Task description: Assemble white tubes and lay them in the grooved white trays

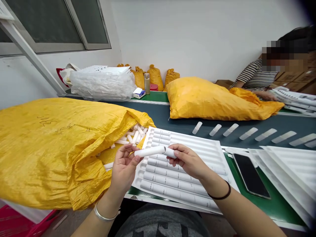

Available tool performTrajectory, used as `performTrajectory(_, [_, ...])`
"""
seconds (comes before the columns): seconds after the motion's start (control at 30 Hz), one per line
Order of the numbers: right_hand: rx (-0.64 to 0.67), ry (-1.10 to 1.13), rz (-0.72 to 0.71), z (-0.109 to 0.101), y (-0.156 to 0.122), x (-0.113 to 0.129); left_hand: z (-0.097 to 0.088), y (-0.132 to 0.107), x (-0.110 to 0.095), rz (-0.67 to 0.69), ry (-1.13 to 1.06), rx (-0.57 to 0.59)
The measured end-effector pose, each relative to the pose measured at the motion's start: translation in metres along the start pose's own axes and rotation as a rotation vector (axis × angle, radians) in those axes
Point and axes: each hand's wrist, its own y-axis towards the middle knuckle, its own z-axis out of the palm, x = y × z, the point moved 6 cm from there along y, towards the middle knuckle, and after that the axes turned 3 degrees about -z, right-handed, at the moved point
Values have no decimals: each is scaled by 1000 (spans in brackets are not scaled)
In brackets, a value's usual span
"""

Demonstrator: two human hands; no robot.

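While the left hand (127,163) pinches a slim white tube (149,151) and the right hand (190,160) holds a short white cylinder (170,152) at its end, above the grooved white plastic tray (197,141), a slack pinch could drop either into the grooves.

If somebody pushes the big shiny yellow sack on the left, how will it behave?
The big shiny yellow sack would probably fold rather than stay stiff, since its surface is wrinkled. It looks bulky, so it may resist a light push. White cylindrical tubes might roll out, because they lie loose at its opening.
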Motion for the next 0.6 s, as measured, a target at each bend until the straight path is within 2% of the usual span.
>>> performTrajectory(0.07, [-75,-52,-96,-6,-5,11,2,-2,2,12,76,50])
performTrajectory(0.17, [-112,-419,-385,-13,-16,41,5,-5,-7,110,262,156])
performTrajectory(0.23, [-72,-651,-559,-9,-23,56,9,-5,-14,158,358,228])
performTrajectory(0.3, [-2,-779,-652,-2,-28,62,15,-5,-17,138,429,290])
performTrajectory(0.4, [13,-849,-679,5,-30,60,23,-5,-14,49,590,361])
performTrajectory(0.47, [-17,-860,-658,5,-29,56,26,-6,-14,57,714,390])
performTrajectory(0.6, [-83,-843,-551,-1,-26,45,31,-10,-29,322,854,389])
